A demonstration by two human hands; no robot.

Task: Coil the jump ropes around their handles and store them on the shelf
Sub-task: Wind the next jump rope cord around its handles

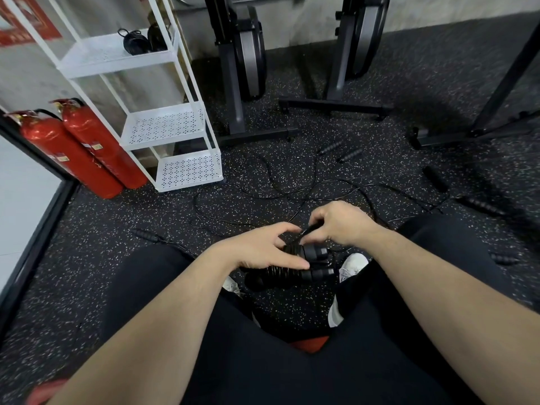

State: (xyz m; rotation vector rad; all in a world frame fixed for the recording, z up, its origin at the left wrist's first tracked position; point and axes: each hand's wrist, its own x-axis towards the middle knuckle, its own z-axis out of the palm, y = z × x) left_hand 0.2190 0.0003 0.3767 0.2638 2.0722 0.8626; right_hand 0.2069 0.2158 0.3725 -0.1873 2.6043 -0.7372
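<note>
Your left hand (263, 249) clamps the paired black ribbed jump-rope handles (295, 263) steady, so your right hand (339, 223) can pinch the thin black cord (306, 229) and wind it.

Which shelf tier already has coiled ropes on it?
The top tier of the white shelf: black coiled ropes sit at its back right. The middle tier and bottom tier hold none.
</note>
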